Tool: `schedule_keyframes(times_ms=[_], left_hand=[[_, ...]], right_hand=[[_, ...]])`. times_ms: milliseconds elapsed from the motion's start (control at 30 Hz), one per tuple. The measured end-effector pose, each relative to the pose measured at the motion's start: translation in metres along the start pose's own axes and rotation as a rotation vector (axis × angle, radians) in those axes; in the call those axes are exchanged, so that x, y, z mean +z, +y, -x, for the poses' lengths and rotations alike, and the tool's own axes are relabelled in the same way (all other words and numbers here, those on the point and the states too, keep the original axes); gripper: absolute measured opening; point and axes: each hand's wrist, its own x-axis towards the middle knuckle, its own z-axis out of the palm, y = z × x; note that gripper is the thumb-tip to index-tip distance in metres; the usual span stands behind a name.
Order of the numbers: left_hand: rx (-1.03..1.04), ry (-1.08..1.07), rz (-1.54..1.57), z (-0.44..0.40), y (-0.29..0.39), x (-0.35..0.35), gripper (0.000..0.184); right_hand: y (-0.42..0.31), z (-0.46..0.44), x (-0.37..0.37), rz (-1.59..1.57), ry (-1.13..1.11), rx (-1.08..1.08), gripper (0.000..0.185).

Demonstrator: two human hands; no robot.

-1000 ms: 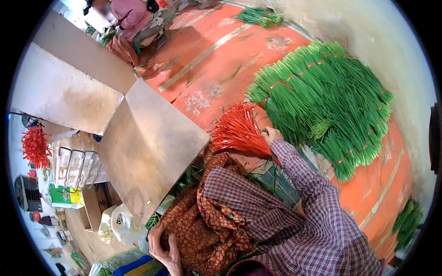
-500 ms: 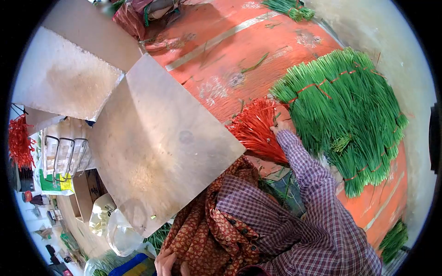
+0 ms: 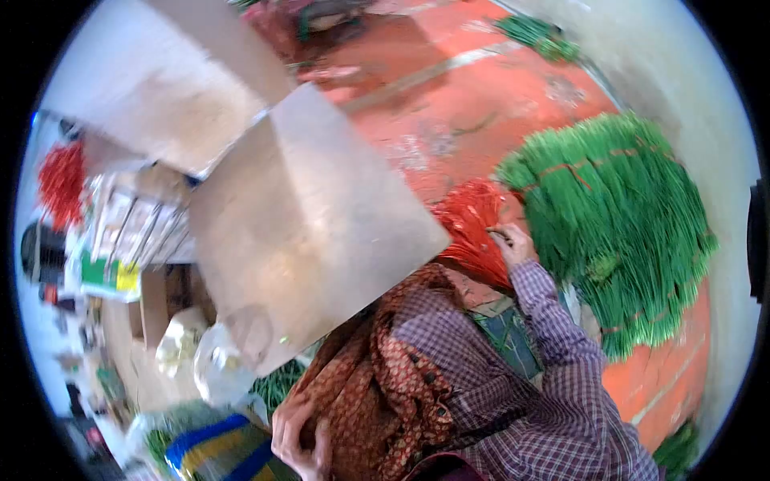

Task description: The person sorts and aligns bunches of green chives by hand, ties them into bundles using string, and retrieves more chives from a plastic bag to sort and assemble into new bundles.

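My right hand (image 3: 516, 244) is at the right edge of a fanned bundle of red tie strips (image 3: 469, 220). Its thumb and finger are pinched together at the strips, though blur hides the exact hold. Just right of that hand lies a wide stack of green garlic chives (image 3: 613, 216), bound in bunches with red ties. My left hand (image 3: 301, 439) is low at the left, beside the patterned brown apron (image 3: 349, 401) on my lap. Its thumb and fingers are curved and apart, with nothing visible between them.
A metal board (image 3: 321, 216) juts in from the left, close to the red strips. Orange sheeting (image 3: 401, 96) lies under the greens, with a smaller chive bunch (image 3: 537, 38) at the far end. Plastic bags (image 3: 220, 365) and a cardboard box (image 3: 156, 305) stand left.
The view has swung, shifting the scene to the right. My right hand has drawn back slightly from the red strips, and more of my left hand shows beside the apron.
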Motion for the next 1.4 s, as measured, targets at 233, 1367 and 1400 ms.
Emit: schedule_keyframes(times_ms=[233, 1367, 1400], left_hand=[[-0.344, 0.307, 0.416, 0.047, -0.053, -0.014, 0.025], [-0.407, 0.300, 0.742, -0.008, -0.377, -0.143, 0.052], [-0.393, 0.136, 0.701, -0.006, -0.370, -0.127, 0.056]], right_hand=[[-0.185, -0.015, -0.042, -0.401, -0.009, -0.237, 0.016], [-0.527, 0.090, 0.331, -0.692, -1.023, 0.061, 0.078], [-0.527, 0.067, 0.334, -0.664, -1.030, 0.036, 0.077]])
